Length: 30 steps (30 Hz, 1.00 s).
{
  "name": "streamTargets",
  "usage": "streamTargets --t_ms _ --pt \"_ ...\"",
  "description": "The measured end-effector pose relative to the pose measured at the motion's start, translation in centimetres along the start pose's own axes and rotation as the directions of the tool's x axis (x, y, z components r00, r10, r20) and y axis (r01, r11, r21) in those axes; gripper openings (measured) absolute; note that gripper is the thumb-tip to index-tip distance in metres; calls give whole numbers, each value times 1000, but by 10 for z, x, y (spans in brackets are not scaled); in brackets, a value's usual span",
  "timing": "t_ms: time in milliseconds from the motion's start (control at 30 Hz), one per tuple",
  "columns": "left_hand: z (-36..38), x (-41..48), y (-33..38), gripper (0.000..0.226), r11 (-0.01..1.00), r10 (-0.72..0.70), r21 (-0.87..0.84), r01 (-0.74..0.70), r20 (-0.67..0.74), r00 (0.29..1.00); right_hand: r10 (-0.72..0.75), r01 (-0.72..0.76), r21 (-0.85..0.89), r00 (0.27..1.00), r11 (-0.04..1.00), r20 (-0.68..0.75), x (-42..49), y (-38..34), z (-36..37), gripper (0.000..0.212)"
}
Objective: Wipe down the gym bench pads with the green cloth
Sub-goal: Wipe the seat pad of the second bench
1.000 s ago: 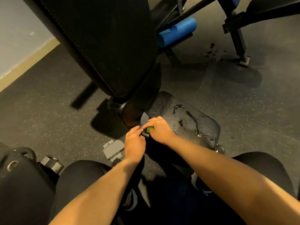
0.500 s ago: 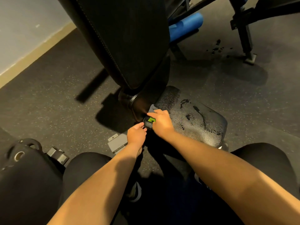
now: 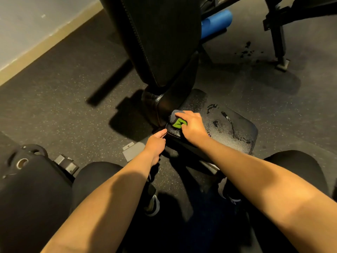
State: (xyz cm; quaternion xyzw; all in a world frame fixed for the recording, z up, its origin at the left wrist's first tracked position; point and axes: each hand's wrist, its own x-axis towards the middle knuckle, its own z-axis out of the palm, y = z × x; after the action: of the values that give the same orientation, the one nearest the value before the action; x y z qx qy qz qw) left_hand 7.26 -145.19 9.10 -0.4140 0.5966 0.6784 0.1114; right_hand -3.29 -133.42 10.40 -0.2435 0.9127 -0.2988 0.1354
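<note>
The black seat pad [image 3: 237, 128] lies low in the middle of the view, wet with dark streaks and droplets. My right hand [image 3: 193, 126] grips the bunched green cloth [image 3: 178, 123] and presses it on the pad's near-left corner; a grey part of the cloth sticks out toward the hinge. The tall black back pad [image 3: 160, 39] rises steeply just behind. My left hand [image 3: 156, 143] hangs beside the seat pad's left edge with its fingers pointing at the corner, holding nothing.
A blue foam roller [image 3: 217, 21] lies behind the back pad. Another bench's black frame and foot [image 3: 280, 52] stand at the upper right, with dark wet spots on the rubber floor. A grey metal bracket [image 3: 132, 151] and black equipment [image 3: 21, 172] sit at the lower left.
My right hand has slid the cloth further onto the seat pad, away from me. My left hand has come off the cloth and now sits apart at the pad's edge.
</note>
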Motion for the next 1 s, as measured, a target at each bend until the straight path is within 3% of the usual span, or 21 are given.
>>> streamTargets --t_ms 167,267,367,500,667,833,933,1000 --pt "-1 -1 6 59 997 -10 -72 10 4 1000 66 -65 -33 996 997 58 -10 -16 31 57" --pt "3 0 6 55 993 16 -115 -22 -50 999 -20 24 -54 998 998 67 -26 -12 38 52" --pt "6 -2 3 54 991 50 -119 -54 -34 998 -131 156 -194 982 969 137 -36 -8 31 47" --pt "11 -7 0 54 982 129 139 -126 -12 992 -116 162 -275 977 948 178 -37 1 11 54" --pt "18 -10 -2 63 820 200 520 -237 126 972 71 -48 -288 995 957 68 -57 30 -8 53" --pt "15 -11 -2 69 734 229 627 -259 130 965 120 -121 -224 993 967 -16 -54 25 -3 56" --pt "13 -9 -7 70 683 262 674 -283 135 956 55 -47 -183 998 982 38 -40 3 13 57" --pt "13 -7 -8 70 659 284 691 -298 138 949 31 -7 -247 995 969 92 -34 -5 20 57"
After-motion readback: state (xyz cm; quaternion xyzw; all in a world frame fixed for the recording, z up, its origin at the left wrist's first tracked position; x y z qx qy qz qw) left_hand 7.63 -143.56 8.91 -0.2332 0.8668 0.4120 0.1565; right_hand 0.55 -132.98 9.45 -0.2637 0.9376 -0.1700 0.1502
